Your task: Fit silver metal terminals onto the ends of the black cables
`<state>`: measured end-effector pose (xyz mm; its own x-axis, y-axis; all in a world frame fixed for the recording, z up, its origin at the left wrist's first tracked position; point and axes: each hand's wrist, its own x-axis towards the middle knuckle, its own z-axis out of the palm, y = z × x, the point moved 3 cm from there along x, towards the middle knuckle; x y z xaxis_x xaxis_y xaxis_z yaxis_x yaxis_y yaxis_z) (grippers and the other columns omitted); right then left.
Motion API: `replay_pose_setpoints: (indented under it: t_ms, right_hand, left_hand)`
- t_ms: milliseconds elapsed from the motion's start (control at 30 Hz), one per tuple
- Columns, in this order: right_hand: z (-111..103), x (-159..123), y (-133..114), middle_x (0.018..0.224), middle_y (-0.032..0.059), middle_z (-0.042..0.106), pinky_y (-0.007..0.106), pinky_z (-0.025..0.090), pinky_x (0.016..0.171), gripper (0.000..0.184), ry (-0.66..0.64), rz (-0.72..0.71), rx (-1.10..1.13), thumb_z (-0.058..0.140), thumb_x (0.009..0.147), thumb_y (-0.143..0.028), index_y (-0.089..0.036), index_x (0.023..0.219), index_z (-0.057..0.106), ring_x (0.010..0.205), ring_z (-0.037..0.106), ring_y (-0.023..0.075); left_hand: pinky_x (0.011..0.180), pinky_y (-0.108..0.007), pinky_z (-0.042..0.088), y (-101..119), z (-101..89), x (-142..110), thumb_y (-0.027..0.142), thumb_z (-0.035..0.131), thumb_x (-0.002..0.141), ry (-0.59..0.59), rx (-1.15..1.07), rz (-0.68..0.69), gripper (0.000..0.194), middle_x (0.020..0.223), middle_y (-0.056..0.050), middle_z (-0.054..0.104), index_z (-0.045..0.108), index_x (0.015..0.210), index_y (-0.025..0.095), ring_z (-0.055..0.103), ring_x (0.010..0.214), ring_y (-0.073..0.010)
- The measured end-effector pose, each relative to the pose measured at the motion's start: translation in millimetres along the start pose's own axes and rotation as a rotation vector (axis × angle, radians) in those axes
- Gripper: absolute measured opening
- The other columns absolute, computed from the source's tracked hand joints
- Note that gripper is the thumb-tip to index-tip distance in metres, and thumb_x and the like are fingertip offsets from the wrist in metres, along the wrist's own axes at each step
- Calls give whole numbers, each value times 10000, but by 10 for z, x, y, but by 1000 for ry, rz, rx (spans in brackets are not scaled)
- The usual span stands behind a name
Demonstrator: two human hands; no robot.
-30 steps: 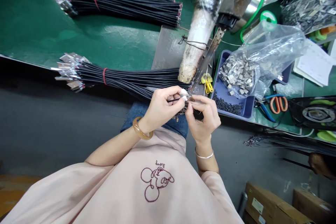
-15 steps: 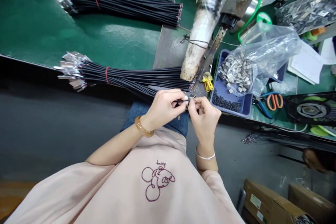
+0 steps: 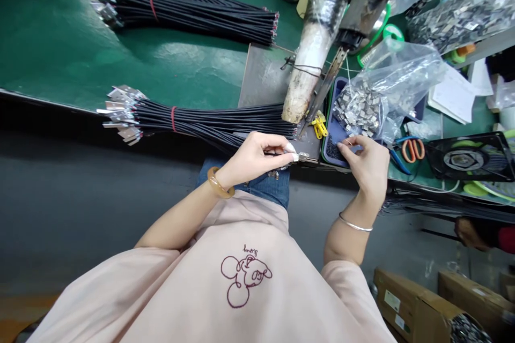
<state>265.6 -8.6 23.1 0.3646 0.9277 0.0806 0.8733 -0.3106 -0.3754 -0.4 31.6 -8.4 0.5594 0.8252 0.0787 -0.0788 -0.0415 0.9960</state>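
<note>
My left hand [image 3: 261, 158] is closed in a pinch at the bench's front edge, gripping the end of a black cable. A small silvery metal connector [image 3: 304, 156] sticks out past its fingertips. My right hand [image 3: 367, 165] reaches over the near side of a blue tray [image 3: 336, 81], thumb and forefinger together; whatever is between them is too small to make out. Small black pieces [image 3: 333, 149] lie in the tray beside those fingertips. Behind them, a clear bag of metal connector shells [image 3: 358, 107] rests in the same tray. A banded bundle of black cables [image 3: 209, 118] lies just beyond my left hand.
A soldering iron [image 3: 328, 80] and a wrapped white tube [image 3: 303, 72] slant down over a grey plate [image 3: 261, 75]. Yellow clippers [image 3: 319, 125] lie left of the tray, orange-handled pliers [image 3: 412, 149] right of it. More cable bundles [image 3: 193, 13] lie farther back. A small fan [image 3: 466, 159] is at right.
My right hand has left my left hand and moved right to the tray. My left hand stays at the bench edge, with the connector now showing. The view has shifted slightly.
</note>
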Motion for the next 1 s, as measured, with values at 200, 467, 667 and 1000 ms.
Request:
replay_pose_setpoints:
  t_ms: [200, 467, 667, 1000]
  right_hand:
    - [59, 52, -79, 630, -22, 638, 290, 322, 589, 96, -22, -59, 47, 685, 768, -267, -192, 710, 668, 497, 430, 94]
    - [178, -502, -564, 811, -10, 697, 235, 361, 504, 126, 104, -111, 718, 740, 822, -317, -207, 851, 684, 538, 502, 74]
    - [483, -582, -740, 772, -6, 711, 251, 442, 578, 216, 22, -118, 689, 627, 934, -376, -197, 840, 703, 590, 574, 96]
    - [513, -591, -809, 729, -16, 684, 256, 471, 630, 281, 22, -204, 608, 553, 986, -381, -204, 795, 660, 650, 620, 115]
  left_hand:
    - [598, -187, 493, -9, 7, 11, 239, 692, 806, 39, 16, 12, 128, 696, -20, 700, 731, 782, 120, 602, 607, -92]
    - [578, -178, 449, -24, 51, 6, 191, 664, 780, 178, 89, 6, 101, 661, 7, 634, 637, 702, 133, 557, 604, -80]
    - [577, -186, 416, -38, 86, 8, 186, 667, 759, 197, 87, -13, 115, 645, 25, 549, 592, 689, 134, 500, 601, -73]
    - [542, -185, 343, -42, 80, 16, 164, 647, 751, 182, 161, -3, 136, 612, 49, 450, 547, 662, 143, 396, 578, -60]
